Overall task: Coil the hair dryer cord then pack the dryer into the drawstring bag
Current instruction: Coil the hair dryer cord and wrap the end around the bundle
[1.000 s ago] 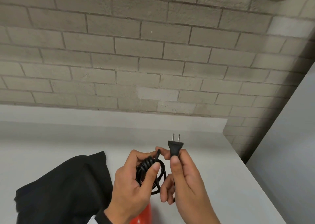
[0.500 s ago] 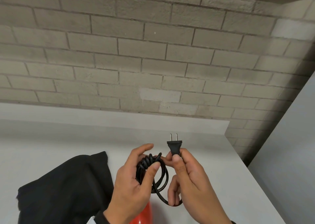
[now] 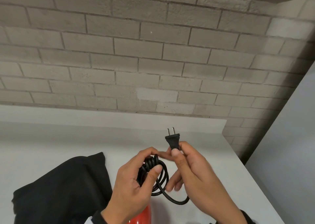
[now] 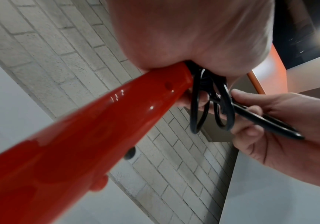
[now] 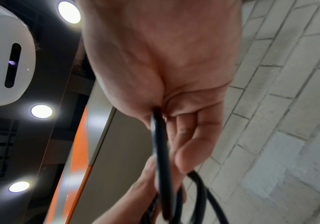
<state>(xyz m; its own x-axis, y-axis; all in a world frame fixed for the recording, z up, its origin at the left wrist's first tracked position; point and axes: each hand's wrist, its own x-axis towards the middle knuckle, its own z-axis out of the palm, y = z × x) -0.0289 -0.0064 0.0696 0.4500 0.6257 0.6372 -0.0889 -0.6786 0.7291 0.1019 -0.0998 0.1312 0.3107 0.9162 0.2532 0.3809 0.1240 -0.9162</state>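
My left hand (image 3: 136, 181) grips the coiled black cord (image 3: 153, 169) together with the end of the red hair dryer (image 3: 143, 217), whose handle (image 4: 78, 136) fills the left wrist view. The coil's loops (image 4: 213, 103) hang below the left palm. My right hand (image 3: 192, 169) pinches the black two-pin plug (image 3: 173, 139) between thumb and fingers, pins up, just right of the coil. A short loose loop of cord (image 3: 177, 201) runs from the coil under the right hand, where the cord (image 5: 161, 151) shows in the right wrist view. The black drawstring bag (image 3: 59, 189) lies crumpled on the table to the left.
The white table (image 3: 221, 164) runs back to a raised white ledge (image 3: 102, 116) under a grey brick wall (image 3: 153, 53). Its right edge drops off beside a pale panel (image 3: 289, 155).
The left hand's fingers have closed over the coil. The right hand has shifted right and lower with the plug, and a loose loop of cord now hangs below the coil.
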